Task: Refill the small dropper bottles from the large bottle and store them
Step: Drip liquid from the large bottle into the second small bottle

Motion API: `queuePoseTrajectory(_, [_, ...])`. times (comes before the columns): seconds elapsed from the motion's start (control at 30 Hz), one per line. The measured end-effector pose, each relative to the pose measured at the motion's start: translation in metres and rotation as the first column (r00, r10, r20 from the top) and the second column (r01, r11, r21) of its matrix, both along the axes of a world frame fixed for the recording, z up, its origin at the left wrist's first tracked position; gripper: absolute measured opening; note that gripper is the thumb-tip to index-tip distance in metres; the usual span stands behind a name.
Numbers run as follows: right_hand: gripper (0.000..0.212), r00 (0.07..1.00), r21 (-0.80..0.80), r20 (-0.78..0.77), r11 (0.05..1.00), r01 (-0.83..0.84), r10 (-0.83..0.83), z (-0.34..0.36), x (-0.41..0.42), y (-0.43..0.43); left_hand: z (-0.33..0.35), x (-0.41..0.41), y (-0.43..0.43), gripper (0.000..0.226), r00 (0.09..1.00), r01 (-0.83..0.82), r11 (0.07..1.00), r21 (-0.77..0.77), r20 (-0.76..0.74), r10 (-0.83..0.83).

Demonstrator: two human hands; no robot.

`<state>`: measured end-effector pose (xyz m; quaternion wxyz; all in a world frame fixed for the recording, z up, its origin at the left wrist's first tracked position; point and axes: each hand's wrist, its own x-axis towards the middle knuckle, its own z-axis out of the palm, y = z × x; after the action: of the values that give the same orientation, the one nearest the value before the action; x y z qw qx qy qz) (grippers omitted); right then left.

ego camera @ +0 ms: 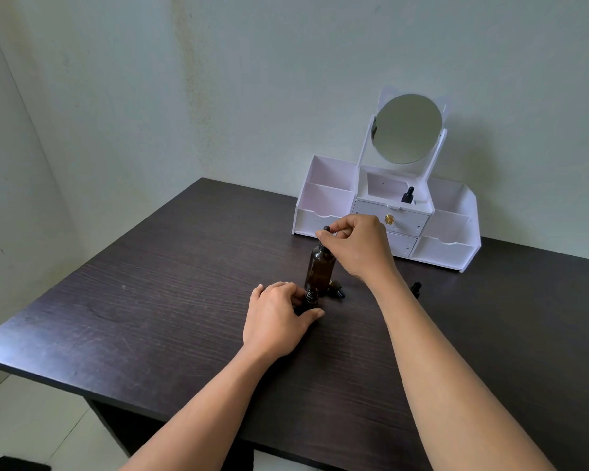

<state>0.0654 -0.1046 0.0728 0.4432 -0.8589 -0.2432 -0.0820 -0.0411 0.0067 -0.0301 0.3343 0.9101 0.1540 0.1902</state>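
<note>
A: Entry one, large bottle (320, 270)?
B: Amber, upright, mid-tabletop (150, 300). Right hand (357, 246) fingers pinch the black dropper top (326, 229) at its neck.
A: Entry two?
B: Small dropper bottle (309, 299), just in front; left hand (276, 314) fingers curled round it. Another stored bottle (408, 195) stands in the white organizer (320, 219), middle compartment, far edge.

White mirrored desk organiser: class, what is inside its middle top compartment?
One small dark dropper bottle stands there, its black top showing. The white organiser hides the bottle's lower body behind its front edge.
</note>
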Motion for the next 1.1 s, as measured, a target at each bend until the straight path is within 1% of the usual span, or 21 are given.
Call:
queuePoseTrajectory(0.1, [0.011,1.000,-0.006,0.009,1.000,-0.001,0.001,0.000,0.000,-0.001,0.000,0.000,0.000,0.029,1.000,0.001,1.000,0.001,0.001,-0.001])
queuePoseTrajectory(0.27, [0.013,1.000,-0.004,0.020,1.000,0.007,-0.007,-0.001,0.001,0.000,0.000,0.000,0.000,0.029,1.000,-0.005,1.000,0.001,0.008,0.005])
queuePoseTrajectory(0.47, [0.010,1.000,-0.004,0.017,1.000,0.010,-0.010,-0.001,0.001,0.000,-0.002,0.001,0.000,0.033,1.000,-0.009,1.000,0.006,0.012,0.009])
queuePoseTrajectory(0.63, [0.012,1.000,0.027,0.014,0.999,0.021,-0.022,-0.002,0.003,0.000,-0.001,0.001,0.000,0.030,1.000,-0.008,1.000,0.003,0.014,0.008])
queuePoseTrajectory(0.8, [0.014,0.997,0.084,0.035,0.995,0.059,-0.063,0.005,0.004,-0.001,-0.001,0.001,-0.001,0.029,1.000,-0.013,1.000,0.004,0.012,0.013])
queuePoseTrajectory(0.93, [0.015,0.996,0.165,0.054,0.984,0.063,-0.073,0.020,0.005,-0.004,-0.001,0.001,-0.002,0.027,1.000,-0.018,1.000,0.012,0.020,0.018])
queuePoseTrajectory(1.1, [0.016,0.989,0.238,0.115,0.969,0.067,-0.097,0.040,-0.001,-0.009,-0.002,0.001,-0.002,0.029,0.999,-0.026,1.000,0.009,0.027,0.025])
